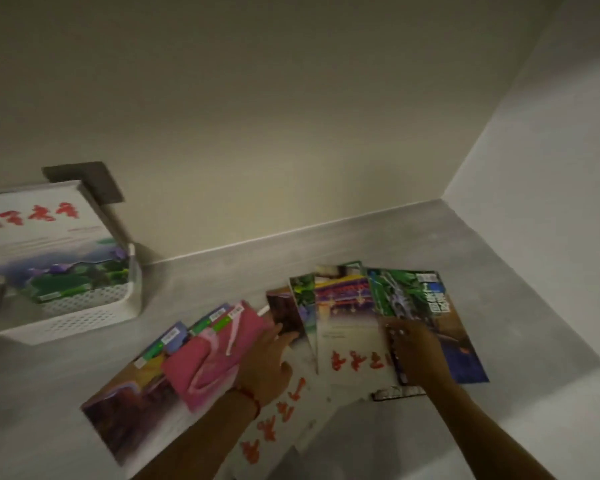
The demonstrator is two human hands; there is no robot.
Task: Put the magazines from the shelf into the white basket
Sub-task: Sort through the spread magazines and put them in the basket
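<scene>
Both my hands flat on fanned magazines, left hand open, right hand fingering green cover, grip unclear, white basket well left, holding magazines.

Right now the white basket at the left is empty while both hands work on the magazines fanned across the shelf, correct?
Not quite: the white basket already holds magazines standing in it, as the head view shows. The rest holds: the left hand and right hand rest on the magazines fanned across the shelf.
</scene>
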